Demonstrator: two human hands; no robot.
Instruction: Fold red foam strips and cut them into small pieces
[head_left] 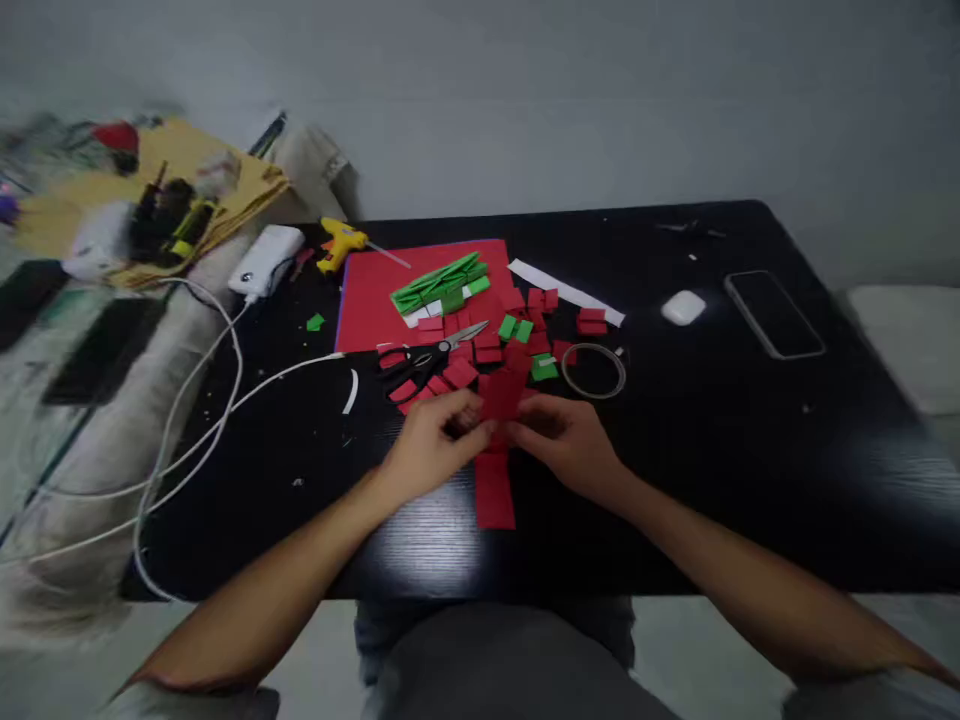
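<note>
A red paper strip (495,490) with a crease across it runs upright between my hands, over the black table. My left hand (439,440) pinches its left edge between thumb and fingers. On the opposite edge, my right hand (566,440) grips it the same way. Just beyond the hands lie several small folded red paper pieces (459,374) and a few green folded pieces (516,329). Black-handled scissors (431,355) rest on the red pieces, left of the strip. A roll of tape (594,371) is close to my right hand.
Red sheets (367,290) lie at the back under green folded paper (442,283). A yellow glue gun (341,243), a white power bank (266,260) and a looping white cable (240,370) are left. A white earbud case (683,307) and a phone-shaped item (774,314) sit right.
</note>
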